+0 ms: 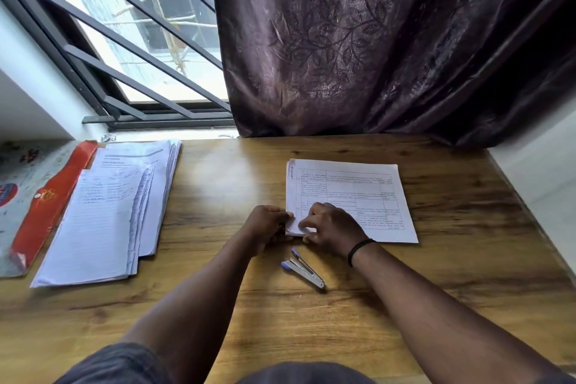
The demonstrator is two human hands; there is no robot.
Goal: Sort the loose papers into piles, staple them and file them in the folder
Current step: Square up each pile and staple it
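At the far left of the counter [218, 290] lies the red folder [46, 200], flat and partly tucked under the big heap of loose papers [115, 206]. That heap is fanned and uneven, so I judge it is the part not yet sorted or stapled. Whether the folder holds any sheets inside I cannot tell; only its red cover shows beside the heap.

Moving toward the middle, my left hand [268, 228] has its fingers curled onto the near left corner of the small pile [346, 196], pinching the edge so the sheets stay square. My right hand [330, 228] rests on the same corner from the other side, its fingers bent down onto the top sheet and the thumb at the near edge; this grip looks like a pinch on the paper too, though the exact finger contact is hard to make out. I hold the corner with both hands because, as I judge it, that is where the staple goes and the edges must line up first.

Just near me, below both hands, the stapler [304, 268] lies on the counter, untouched, close enough to pick up at once. The rest of the small pile lies flat to the right, with a printed table facing up.
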